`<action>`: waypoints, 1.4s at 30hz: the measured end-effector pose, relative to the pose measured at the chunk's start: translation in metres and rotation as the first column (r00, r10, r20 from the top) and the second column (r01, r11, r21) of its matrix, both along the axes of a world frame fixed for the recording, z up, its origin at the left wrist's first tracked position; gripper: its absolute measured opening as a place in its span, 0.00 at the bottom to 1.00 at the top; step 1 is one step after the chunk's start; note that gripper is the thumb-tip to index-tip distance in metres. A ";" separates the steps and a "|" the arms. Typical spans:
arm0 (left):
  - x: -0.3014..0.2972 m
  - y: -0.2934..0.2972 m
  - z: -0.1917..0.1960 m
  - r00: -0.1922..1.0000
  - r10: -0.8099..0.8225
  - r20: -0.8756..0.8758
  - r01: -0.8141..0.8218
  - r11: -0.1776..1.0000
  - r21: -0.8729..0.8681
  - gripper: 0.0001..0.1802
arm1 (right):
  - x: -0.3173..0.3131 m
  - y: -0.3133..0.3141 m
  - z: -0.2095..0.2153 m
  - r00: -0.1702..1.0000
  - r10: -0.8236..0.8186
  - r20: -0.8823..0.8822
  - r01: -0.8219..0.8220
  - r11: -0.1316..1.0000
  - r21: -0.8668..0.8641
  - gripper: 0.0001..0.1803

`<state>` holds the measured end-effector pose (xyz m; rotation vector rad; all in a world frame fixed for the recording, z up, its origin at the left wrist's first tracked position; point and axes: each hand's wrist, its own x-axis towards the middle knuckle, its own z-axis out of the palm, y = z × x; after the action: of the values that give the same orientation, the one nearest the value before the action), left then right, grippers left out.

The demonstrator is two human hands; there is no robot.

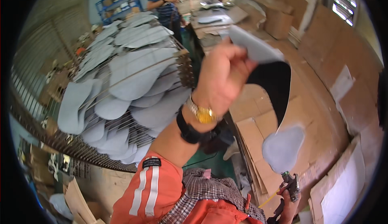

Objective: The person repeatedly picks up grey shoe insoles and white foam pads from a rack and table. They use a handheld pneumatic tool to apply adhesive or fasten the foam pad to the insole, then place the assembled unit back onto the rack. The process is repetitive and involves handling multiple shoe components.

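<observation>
My left hand point(226, 72) is raised in the middle, fingers closed on a flexible flat piece point(258, 48). The piece is pale grey on one face and black on the other, and it bends over and hangs down. Below its lower tip, over the cardboard-covered table, is a rounded grey piece point(283, 148), blurred; I cannot tell whether it is part of the held one. At the lower right my right hand point(289, 208) is wrapped round a small metal spray gun point(292, 185) with a yellow hose, its nozzle end close below the rounded grey piece.
On my left a wire rack point(182, 68) holds many overlapping grey cut pieces point(137, 72). Cardboard sheets point(252, 143) cover the table on my right, with cardboard panels point(339, 58) along the wall. Further back stands a person in a striped shirt point(162, 0), near a blue shelf point(118, 4).
</observation>
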<state>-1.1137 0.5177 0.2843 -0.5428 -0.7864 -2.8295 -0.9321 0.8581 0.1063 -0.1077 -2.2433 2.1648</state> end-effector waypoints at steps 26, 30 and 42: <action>0.047 0.022 -0.259 0.871 0.397 0.290 0.061 0.499 -0.864 0.08 | -0.028 0.011 -0.025 0.967 0.188 0.171 -0.199 0.979 0.046 0.25; -0.008 0.112 -0.338 0.914 0.386 0.121 0.095 0.086 -0.992 0.06 | 0.021 0.042 -0.022 0.974 -0.033 0.226 0.022 0.998 0.053 0.27; -0.033 0.214 -0.437 0.985 0.173 -0.017 0.101 -0.646 -0.757 0.10 | 0.116 0.081 -0.020 0.830 -0.491 0.265 0.477 0.871 0.120 0.30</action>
<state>-1.1469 0.7313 -0.1527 -0.2108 -3.3108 -0.5526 -0.8165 0.9388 0.0868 -0.9414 -2.0828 1.9058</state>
